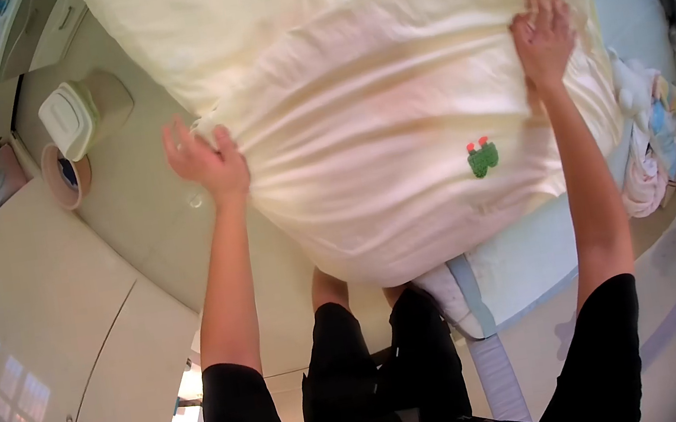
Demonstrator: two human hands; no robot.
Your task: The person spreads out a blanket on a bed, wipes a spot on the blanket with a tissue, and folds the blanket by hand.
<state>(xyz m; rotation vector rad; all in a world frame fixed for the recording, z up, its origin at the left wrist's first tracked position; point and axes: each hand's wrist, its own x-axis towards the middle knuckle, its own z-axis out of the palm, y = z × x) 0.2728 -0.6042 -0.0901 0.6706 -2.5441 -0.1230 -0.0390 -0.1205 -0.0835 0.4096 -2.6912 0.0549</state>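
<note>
A cream quilt (392, 107) with green fuzzy patches lies spread over the bed, hanging over the near side by my legs. One patch (483, 159) has two red dots on top. At the quilt's left edge is my left hand (210, 162), its fingers apart and its thumb side against the fabric. Toward the right side, my right hand (546, 38) rests on the quilt with fingers slightly spread. Long creases run across the cloth between both hands.
Left of the bed, a lidded white bin (71, 120) and a pink round bin (67, 177) stand on the floor. Glossy cabinet doors (52, 341) line the lower left. Bunched cloths (650, 138) lie at the bed's right, beside a patterned mat (672, 283).
</note>
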